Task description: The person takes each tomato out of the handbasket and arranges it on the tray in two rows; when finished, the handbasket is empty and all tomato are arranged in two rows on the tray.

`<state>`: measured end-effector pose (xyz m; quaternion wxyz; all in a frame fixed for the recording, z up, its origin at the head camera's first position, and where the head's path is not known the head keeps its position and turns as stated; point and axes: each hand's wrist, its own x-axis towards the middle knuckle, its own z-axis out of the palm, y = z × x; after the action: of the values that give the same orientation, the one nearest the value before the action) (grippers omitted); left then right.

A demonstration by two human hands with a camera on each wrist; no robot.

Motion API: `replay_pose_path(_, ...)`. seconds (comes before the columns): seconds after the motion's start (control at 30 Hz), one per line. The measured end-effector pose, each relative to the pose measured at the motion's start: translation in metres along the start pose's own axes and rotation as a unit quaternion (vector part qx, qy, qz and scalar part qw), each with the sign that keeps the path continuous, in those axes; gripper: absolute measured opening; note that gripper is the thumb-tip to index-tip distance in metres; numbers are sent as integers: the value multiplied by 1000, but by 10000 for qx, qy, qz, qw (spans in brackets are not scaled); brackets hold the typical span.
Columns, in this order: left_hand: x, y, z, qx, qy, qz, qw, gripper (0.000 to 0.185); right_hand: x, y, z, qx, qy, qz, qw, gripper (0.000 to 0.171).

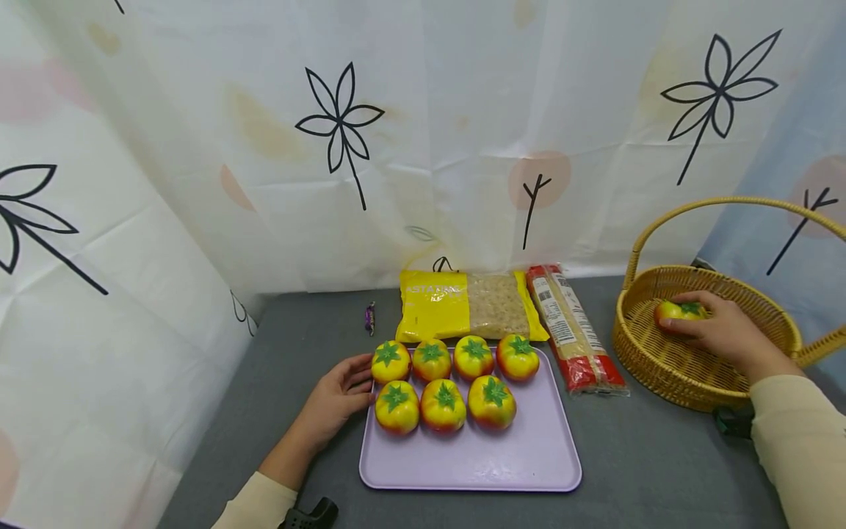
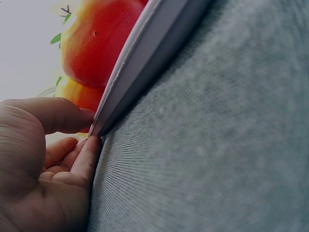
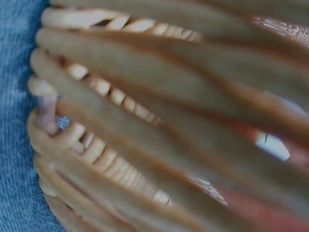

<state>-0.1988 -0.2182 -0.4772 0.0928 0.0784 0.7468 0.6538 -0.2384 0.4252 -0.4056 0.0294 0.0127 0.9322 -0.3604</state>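
On the lilac tray (image 1: 463, 459) stand several shiny yellow-red persimmons (image 1: 443, 405) with green leafy tops, in two rows. My left hand (image 1: 340, 397) is at the tray's left edge, close beside the persimmons. In the left wrist view, thumb and finger pinch the tray's rim (image 2: 128, 63) from above and below. Inside the wicker basket (image 1: 687, 389) on the right, my right hand (image 1: 723, 330) grips one persimmon (image 1: 687, 311) from above. The right wrist view is filled by blurred basket weave (image 3: 120, 96), which hides that hand.
Behind the tray lies a yellow bag of pasta (image 1: 436, 305), with a red-and-clear packet (image 1: 575, 330) slanting beside it. A small purple-wrapped sweet (image 1: 370, 319) is at the back left. The basket's tall handle (image 1: 720, 200) arches over it. A patterned curtain (image 1: 436, 147) closes off the back.
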Motion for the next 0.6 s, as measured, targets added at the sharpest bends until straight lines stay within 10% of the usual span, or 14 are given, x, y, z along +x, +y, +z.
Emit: replay_pose_path(0.6, 0, 2, 1, 4, 32, -20, 10000, 72, -2, -6, 1, -169, -105, 128, 9997, 95)
